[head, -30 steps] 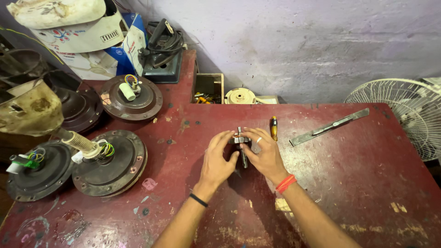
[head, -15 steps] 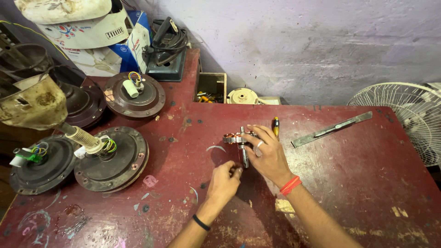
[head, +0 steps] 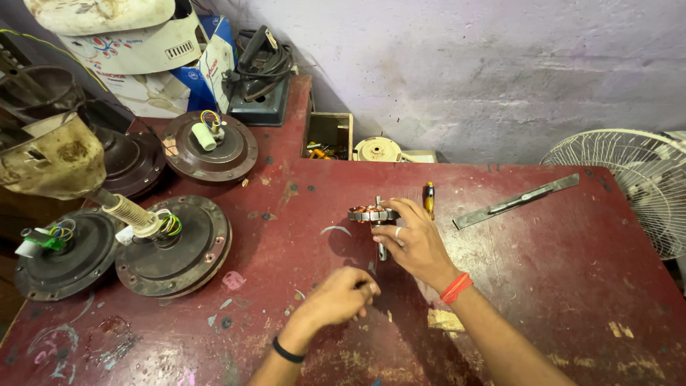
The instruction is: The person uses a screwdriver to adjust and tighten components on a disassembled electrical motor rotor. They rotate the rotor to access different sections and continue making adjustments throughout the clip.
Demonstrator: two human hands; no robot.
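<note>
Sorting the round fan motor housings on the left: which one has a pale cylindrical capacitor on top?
The rearmost fan motor housing, beside the dark iron. The others carry wires or a shaft, with no pale cylinder.

A worn red bench (head: 543, 271) fills most of the room's corner, its paint chipped and flecked with pale spots. Behind it rises a rough plastered wall (head: 486, 71), greyish-lilac and stained in patches. A white wire fan guard (head: 629, 179) leans at the right edge. Cardboard boxes (head: 143, 64) crowd the back left corner. Soft, even light falls over everything.
</note>
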